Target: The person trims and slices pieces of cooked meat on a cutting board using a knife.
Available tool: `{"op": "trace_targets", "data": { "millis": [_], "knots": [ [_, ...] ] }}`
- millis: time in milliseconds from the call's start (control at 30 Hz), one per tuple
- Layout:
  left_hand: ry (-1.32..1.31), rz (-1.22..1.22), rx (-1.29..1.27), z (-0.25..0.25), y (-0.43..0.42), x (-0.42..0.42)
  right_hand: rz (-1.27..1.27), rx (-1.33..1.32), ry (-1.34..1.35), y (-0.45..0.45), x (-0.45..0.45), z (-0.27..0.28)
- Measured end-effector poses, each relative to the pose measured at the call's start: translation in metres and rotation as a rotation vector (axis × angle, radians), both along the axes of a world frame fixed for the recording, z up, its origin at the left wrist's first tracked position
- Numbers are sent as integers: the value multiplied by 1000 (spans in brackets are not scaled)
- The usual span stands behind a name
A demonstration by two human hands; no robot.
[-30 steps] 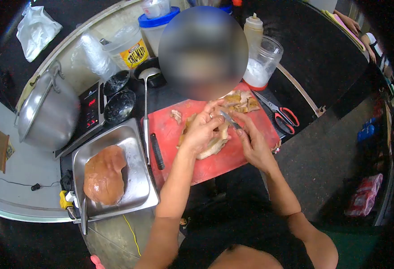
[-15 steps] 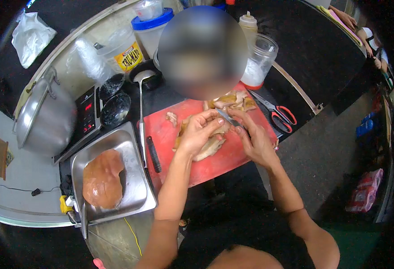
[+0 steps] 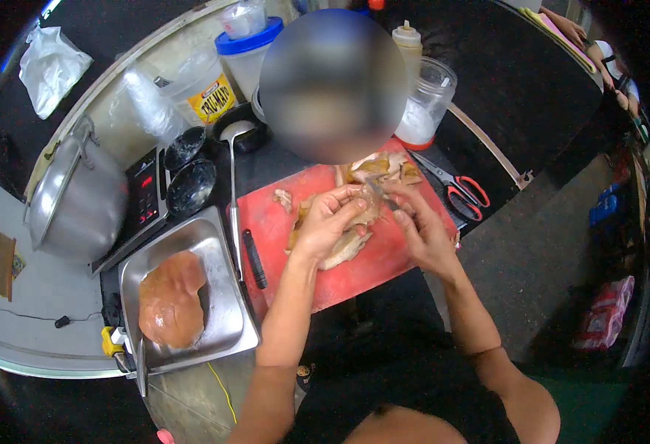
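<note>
Off the near left of the red cutting board (image 3: 377, 280), a metal tray (image 3: 226, 314) holds a slab of meat (image 3: 171, 302), and a black handle (image 3: 254, 259) lies just inside the board's left edge. Above a large pale chunk (image 3: 345, 253) on the board's middle, the left hand (image 3: 330, 222) has thumb and fingers closed on a blurred bit of meat (image 3: 372, 210), while the right hand (image 3: 426, 233) curls firmly round a small knife (image 3: 391, 203). Scissors (image 3: 467, 197) lie beyond the right edge, cut pieces (image 3: 384, 169) at the far right corner, a clear jar (image 3: 430, 96) past it.
</note>
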State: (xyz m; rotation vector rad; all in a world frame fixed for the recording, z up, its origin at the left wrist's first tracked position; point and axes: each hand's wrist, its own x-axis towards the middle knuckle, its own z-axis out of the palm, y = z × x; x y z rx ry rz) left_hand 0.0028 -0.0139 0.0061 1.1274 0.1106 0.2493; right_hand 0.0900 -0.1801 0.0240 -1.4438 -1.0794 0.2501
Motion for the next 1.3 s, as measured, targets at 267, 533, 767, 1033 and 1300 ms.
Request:
{"op": "trace_targets", "data": {
  "millis": [267, 533, 767, 1033, 1300],
  "knots": [
    [5, -17, -37, 1, 0, -2, -18, -98, -3, 3, -4, -7],
    [35, 15, 4, 5, -6, 0, -136, -22, -21, 3, 1, -15],
    [6, 55, -17, 0, -1, 1, -64, 6, 0, -1, 0, -6],
    [-3, 28, 12, 0, -2, 1, 55, -37, 103, 5, -8, 2],
    [8, 38, 22, 1, -2, 0, -95, -18, 83, 0, 3, -1]
  ]
}}
